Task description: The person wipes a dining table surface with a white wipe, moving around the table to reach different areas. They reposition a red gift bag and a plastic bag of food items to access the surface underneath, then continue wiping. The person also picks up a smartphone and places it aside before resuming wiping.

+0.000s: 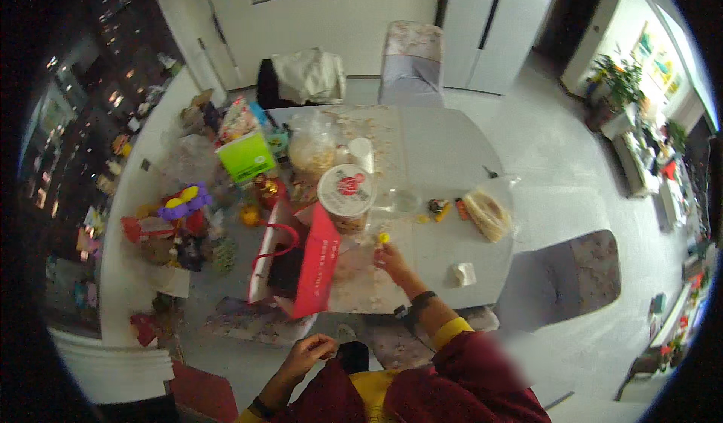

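My right hand (388, 258) reaches over the near middle of the table (446, 152). Its fingertips close around a small yellow item (384, 238), too small to identify. Just beyond it stands a round tub (347, 191) with a white lid bearing red print. To the left is a red paper gift bag (319, 262) with a red handle, its dark inside showing. My left hand (312, 352) hangs low in front of my body, off the table's near edge. Its fingers are curled, and no object shows in them.
A bright green box (246, 156), a clear bag of food (312, 149) and a white roll (361, 153) crowd the table's left side. Bagged bread (487, 215), small packets (438, 208) and a crumpled tissue (464, 274) lie rightward. A covered chair (565, 276) stands at right.
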A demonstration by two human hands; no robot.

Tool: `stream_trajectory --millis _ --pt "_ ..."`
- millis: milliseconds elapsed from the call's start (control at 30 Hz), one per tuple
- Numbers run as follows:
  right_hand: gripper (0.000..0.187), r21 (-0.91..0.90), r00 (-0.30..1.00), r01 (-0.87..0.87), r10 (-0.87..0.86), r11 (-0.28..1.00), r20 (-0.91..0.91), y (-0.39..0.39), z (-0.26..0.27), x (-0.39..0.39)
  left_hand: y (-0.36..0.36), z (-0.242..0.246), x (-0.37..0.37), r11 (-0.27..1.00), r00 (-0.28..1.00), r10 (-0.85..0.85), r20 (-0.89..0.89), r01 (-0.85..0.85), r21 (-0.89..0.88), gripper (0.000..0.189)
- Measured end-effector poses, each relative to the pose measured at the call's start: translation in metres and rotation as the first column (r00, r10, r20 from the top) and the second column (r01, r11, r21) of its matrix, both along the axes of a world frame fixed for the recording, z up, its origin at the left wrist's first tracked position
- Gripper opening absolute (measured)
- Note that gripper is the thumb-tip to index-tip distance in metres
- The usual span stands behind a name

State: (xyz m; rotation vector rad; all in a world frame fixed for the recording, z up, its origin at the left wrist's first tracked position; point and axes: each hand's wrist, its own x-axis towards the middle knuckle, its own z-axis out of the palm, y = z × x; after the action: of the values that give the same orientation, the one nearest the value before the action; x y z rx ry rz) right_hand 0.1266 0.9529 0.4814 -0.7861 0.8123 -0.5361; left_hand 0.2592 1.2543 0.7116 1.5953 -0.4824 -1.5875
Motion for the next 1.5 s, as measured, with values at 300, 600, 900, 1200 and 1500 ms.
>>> stream_trajectory --millis 300,600,900,1200,1500 --pt "0.032 -0.744 0.661 -0.273 -0.443 0.610 -0.606 -0.024 0.060 -0.114 0.015 -0.006 0.020 0.956 0.966 0.232 0.114 -0.204 -0.212 0.014" --pt "0.047 -0.770 0.323 -0.455 -0.723 0.447 -0.611 0.021 0.126 -0.171 -0.001 0.061 0.054 0.749 0.193 0.645 0.739 0.032 -0.662 0.037" --pt "0.052 -0.125 0.914 -0.405 0.401 0.906 -0.057 0.095 0.224 0.038 -0.083 0.087 0.114 0.898 0.324 0.330 0.887 0.181 -0.400 0.037" --pt "0.024 -0.475 0.959 -0.250 0.284 0.843 -0.001 0.120 0.260 0.076 -0.079 0.091 0.108 0.803 0.387 0.480 0.788 0.168 -0.572 0.016" --pt "0.038 -0.592 0.903 -0.414 0.395 0.691 -0.170 0.138 0.334 0.097 -0.059 0.114 0.050 0.739 0.153 0.448 0.881 0.492 -0.461 0.027"
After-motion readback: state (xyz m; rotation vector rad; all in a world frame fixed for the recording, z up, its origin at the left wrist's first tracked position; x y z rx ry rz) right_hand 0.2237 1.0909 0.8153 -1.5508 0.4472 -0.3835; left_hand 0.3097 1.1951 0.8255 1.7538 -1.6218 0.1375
